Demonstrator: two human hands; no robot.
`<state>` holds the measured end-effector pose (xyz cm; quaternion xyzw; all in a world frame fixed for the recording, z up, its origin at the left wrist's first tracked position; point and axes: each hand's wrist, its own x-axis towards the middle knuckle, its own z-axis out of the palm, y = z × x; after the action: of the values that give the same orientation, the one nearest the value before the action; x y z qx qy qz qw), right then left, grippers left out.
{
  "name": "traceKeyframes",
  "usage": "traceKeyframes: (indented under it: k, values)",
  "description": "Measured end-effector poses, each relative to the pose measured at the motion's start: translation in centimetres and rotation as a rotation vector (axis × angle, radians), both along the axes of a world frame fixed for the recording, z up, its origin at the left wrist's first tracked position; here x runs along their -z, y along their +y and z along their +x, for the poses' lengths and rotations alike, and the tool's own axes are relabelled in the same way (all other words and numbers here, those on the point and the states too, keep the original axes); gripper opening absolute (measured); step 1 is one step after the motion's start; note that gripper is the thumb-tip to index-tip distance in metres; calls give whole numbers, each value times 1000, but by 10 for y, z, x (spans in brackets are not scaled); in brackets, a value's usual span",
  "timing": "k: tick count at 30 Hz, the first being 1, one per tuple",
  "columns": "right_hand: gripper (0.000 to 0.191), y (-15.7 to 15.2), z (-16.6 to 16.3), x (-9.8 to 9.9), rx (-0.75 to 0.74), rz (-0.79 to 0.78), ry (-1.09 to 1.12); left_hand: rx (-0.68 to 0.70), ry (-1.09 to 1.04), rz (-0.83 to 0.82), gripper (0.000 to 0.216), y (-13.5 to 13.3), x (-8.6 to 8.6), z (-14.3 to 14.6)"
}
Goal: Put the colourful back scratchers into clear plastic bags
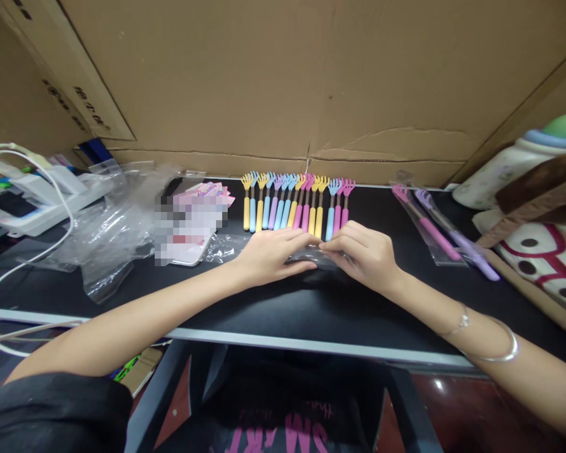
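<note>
Clear plastic sleeve point(314, 257) lies flat on the black counter point(264, 308), pinched at each end by the left hand point(271, 255) and right hand point(365, 255). Looks flimsy and slippery, so edges grip best. Colourful back scratchers point(295, 201) lie just beyond.

Bare worktop point(264, 308) at 6 o'clock, along the front edge: open lane. Row of back scratchers point(296, 202) blocks 12 o'clock. Loose plastic bags point(108, 233) and a card stack point(191, 229) crowd 9–10 o'clock. Two bagged scratchers point(441, 229) plus a tote bag point(542, 251) close off 2–3 o'clock.
</note>
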<state>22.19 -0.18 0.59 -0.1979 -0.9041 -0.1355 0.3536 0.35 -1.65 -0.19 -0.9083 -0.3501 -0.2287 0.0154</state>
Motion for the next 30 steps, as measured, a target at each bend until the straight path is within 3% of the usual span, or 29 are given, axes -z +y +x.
traceKeyframes:
  k: [8,18,25,30]
  values:
    - [15,8,7,-3,74,-57,-80,-20,-10,-17,32,4,1,-3]
    - [11,41,40,-8,375,-304,-61,-49,-23,25,29,5,0,-6]
    - [29,51,50,0,515,-401,-248,-63,-5,42,28,4,-1,-5]
    - [29,51,50,1,620,-386,-341,-79,25,90,29,4,1,-4]
